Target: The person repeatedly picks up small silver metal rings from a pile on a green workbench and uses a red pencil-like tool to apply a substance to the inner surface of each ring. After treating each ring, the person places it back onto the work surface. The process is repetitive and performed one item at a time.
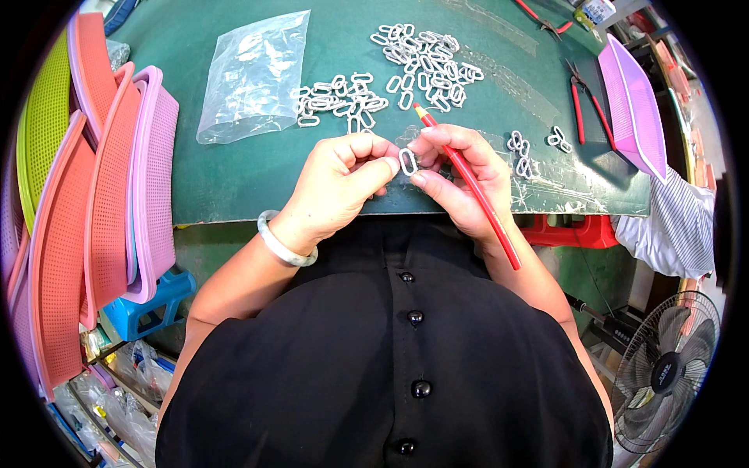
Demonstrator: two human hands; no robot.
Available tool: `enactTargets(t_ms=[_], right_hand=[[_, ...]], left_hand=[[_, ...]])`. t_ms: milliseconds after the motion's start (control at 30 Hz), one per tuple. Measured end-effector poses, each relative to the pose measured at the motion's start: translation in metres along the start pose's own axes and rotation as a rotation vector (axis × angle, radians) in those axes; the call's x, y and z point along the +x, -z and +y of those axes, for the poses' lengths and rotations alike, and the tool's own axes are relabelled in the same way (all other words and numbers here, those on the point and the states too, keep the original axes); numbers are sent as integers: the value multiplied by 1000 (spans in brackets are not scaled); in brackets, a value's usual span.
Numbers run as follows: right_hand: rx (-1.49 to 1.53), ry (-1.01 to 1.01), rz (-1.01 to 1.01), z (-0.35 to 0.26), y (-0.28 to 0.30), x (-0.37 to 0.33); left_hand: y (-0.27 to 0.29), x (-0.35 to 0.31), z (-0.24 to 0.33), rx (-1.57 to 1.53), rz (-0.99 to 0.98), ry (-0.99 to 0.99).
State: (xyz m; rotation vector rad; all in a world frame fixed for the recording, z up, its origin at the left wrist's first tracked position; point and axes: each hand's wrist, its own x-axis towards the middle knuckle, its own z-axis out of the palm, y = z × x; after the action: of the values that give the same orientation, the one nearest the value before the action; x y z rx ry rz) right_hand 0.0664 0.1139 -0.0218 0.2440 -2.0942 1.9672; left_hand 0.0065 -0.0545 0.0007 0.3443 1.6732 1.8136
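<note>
At the table's near edge my hands meet around one whitish oval ring (407, 162), held upright. My left hand (343, 178), with a pale bangle at the wrist, is closed, its thumb and forefinger at the ring's left side. My right hand (470, 175) has thumb and fingertips at the ring's right side and also carries a red pencil (477, 195), slanted between thumb and forefinger with its pale tip pointing away from me. Beyond my hands lie a larger heap of similar rings (433, 66) and a smaller heap (334, 100). Several more rings (521, 152) lie to the right.
A clear plastic bag (253, 78) lies on the green table (343, 47). Red-handled pliers (581, 101) and a purple basket (636, 105) are on the right. Stacked plastic baskets (152, 179) crowd the left side. A fan (665, 373) stands at the lower right.
</note>
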Motion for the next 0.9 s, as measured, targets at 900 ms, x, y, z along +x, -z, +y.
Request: enactTargets(t_ms=[900], right_hand=[[4, -9, -4, -1, 0, -1]], left_hand=[[-1, 1, 1, 17, 16, -3]])
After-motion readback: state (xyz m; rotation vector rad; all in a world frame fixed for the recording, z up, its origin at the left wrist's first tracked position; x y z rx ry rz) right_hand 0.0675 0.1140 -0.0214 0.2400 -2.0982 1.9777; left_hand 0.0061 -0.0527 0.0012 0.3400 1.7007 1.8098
